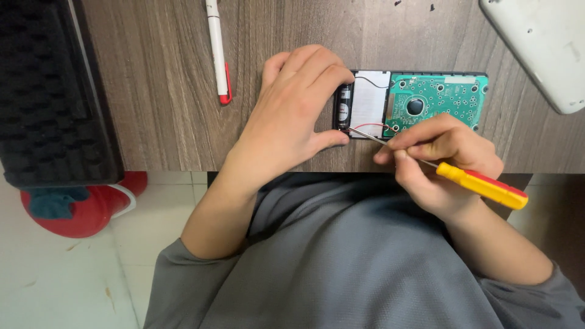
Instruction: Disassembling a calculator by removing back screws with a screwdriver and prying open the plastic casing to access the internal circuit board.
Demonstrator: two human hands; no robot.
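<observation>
An opened small electronic device (pixel 370 103) lies on the wooden table, showing a green circuit board (pixel 436 97), a white panel with red and white wires, and a black battery (pixel 343 108) at its left end. My left hand (pixel 292 113) grips the device's left end, fingers over the top edge and thumb under it. My right hand (pixel 440 159) holds a screwdriver (pixel 481 184) with a yellow and red handle. Its thin metal shaft points left, with the tip at the device's lower left corner near the battery.
A white pen with a red cap (pixel 217 52) lies on the table (pixel 158 103) to the left. A black foam-lined case (pixel 52 91) fills the far left. A white device (pixel 542 42) sits at the top right. A red container (pixel 91 210) stands on the floor below.
</observation>
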